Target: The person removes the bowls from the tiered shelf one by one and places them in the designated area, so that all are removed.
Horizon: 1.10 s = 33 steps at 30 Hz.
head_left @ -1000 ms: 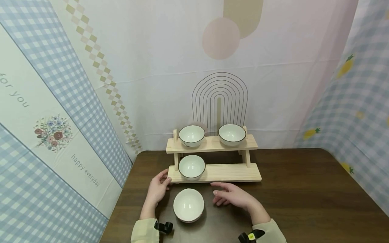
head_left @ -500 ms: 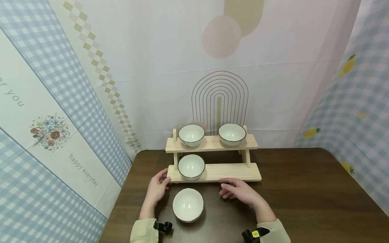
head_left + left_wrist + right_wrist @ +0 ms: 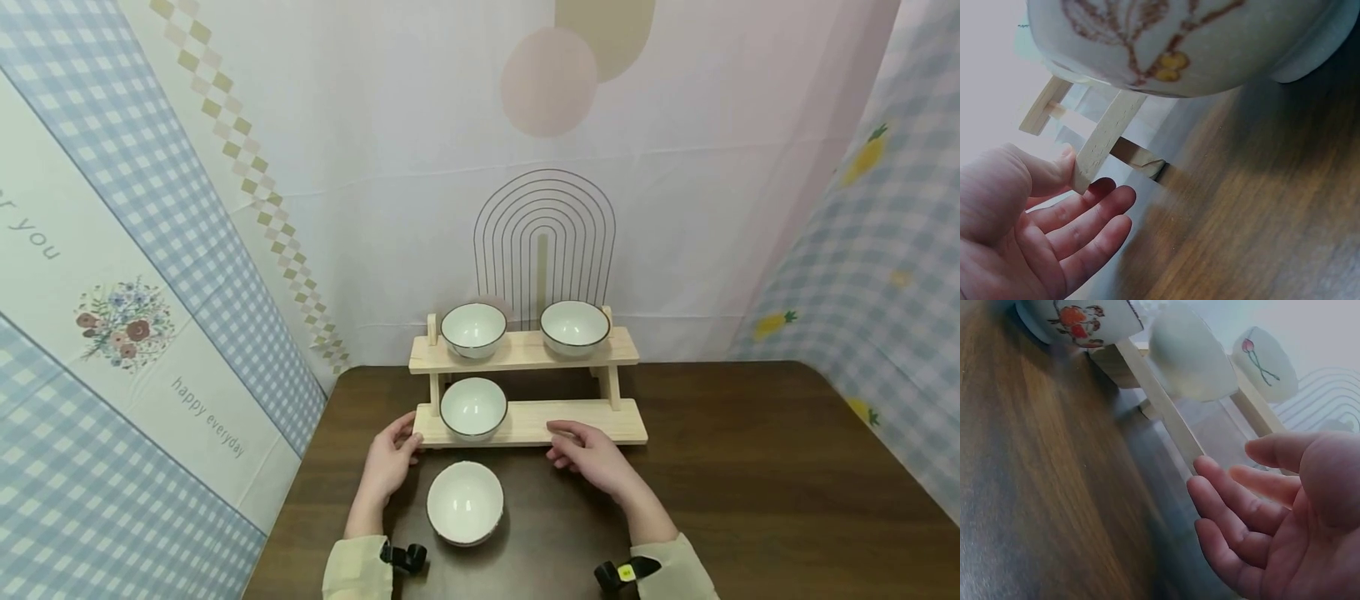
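A two-tier wooden display shelf [image 3: 577, 422] stands on the table. My left hand [image 3: 387, 460] pinches the left end of its lower board, thumb above and index finger beneath, as the left wrist view shows. My right hand [image 3: 592, 458] is at the lower board's front edge, fingers loosely bent and nothing held; whether they touch the wood I cannot tell. A white bowl [image 3: 465, 504] sits on the table between my hands. Another dark-rimmed bowl [image 3: 473, 408] rests on the lower board's left part. On the upper board are a left bowl [image 3: 473, 330] and a right bowl [image 3: 574, 327].
The brown wooden table [image 3: 750, 475] extends to the right of the shelf. A patterned cloth [image 3: 405, 167] hangs behind it, with blue checked cloth at both sides. Black wrist cameras sit on both wrists.
My right hand has moved right and slightly away from me, up to the shelf's front edge. My left hand stays at the shelf's left end; the bowls have not moved.
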Available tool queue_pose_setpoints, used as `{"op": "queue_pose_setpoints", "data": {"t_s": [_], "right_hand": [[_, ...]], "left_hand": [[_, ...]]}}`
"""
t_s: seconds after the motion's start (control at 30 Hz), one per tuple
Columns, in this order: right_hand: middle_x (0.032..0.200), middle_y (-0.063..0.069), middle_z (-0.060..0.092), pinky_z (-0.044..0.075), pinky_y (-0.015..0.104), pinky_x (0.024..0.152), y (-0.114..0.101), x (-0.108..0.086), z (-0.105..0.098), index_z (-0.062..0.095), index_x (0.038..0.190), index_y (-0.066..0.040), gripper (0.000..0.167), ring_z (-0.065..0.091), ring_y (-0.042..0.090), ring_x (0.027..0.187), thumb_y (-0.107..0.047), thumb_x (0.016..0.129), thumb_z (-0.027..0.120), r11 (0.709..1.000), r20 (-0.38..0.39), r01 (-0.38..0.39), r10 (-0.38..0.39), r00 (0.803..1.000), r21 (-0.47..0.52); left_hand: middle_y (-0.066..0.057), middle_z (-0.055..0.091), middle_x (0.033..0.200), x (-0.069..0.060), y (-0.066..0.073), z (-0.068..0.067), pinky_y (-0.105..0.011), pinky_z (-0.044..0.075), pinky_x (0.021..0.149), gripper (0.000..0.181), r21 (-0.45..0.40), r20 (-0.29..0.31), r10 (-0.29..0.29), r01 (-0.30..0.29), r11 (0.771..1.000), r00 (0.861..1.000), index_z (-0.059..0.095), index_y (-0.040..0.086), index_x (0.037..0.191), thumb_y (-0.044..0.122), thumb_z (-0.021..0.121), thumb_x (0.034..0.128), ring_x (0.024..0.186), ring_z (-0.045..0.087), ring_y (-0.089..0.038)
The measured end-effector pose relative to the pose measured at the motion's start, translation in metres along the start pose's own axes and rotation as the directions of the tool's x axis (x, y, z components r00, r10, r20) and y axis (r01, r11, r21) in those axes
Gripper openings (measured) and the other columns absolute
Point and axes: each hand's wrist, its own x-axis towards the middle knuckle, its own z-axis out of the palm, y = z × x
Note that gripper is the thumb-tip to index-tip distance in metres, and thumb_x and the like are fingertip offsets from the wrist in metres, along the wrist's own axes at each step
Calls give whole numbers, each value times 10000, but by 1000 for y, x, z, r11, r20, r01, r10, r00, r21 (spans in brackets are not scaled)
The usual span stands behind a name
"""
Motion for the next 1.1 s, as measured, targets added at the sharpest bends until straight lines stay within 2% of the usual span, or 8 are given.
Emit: {"op": "queue_pose_setpoints", "data": {"t_s": [0.23, 0.47, 0.63, 0.83, 1.1], "right_hand": [[1020, 115, 778, 592, 365, 769, -6, 10, 9, 618, 1466, -18, 409, 721, 214, 854, -181, 1091, 630, 998, -75, 23, -27, 997, -57], [956, 33, 772, 578, 311, 661, -12, 26, 17, 656, 1430, -52, 381, 705, 179, 754, -157, 1064, 665, 985, -121, 117, -133, 984, -130], [1024, 61, 766, 596, 313, 680, -14, 38, 19, 592, 1498, -38, 482, 719, 184, 765, -220, 1063, 692, 978, -76, 153, -165, 983, -141], [1065, 71, 780, 582, 343, 693, -18, 47, 17, 550, 1548, -73, 540, 736, 202, 791, -332, 1086, 654, 979, 27, 126, -123, 992, -161], [1077, 73, 789, 584, 342, 756, -26, 48, 30, 509, 1575, -67, 590, 746, 197, 815, -352, 1080, 657, 980, 49, 127, -121, 992, -152]], "left_hand": [[-234, 681, 1211, -1, 0, -1, -362, 604, 708, 431, -6, 15, 4, -3, 1000, 1000, 560, -75, 1486, 0, 621, 1067, 963, 705, -276], [-229, 680, 1201, 0, -1, -1, -344, 600, 702, 427, -6, 24, 0, 0, 1000, 1000, 568, -68, 1481, 0, 623, 1064, 941, 704, -246], [-226, 679, 1205, 0, -3, -3, -350, 601, 709, 434, -13, 27, -6, 6, 1000, 1000, 562, -68, 1488, 0, 625, 1064, 944, 700, -244], [-231, 679, 1208, -2, -2, -7, -332, 597, 697, 435, -14, 29, -1, 1, 1000, 1000, 563, -66, 1489, 6, 626, 1065, 940, 701, -246], [-229, 681, 1197, -4, -3, -9, -333, 594, 690, 430, -18, 33, 7, -6, 1000, 999, 566, -70, 1484, 4, 626, 1065, 940, 704, -264]]}}
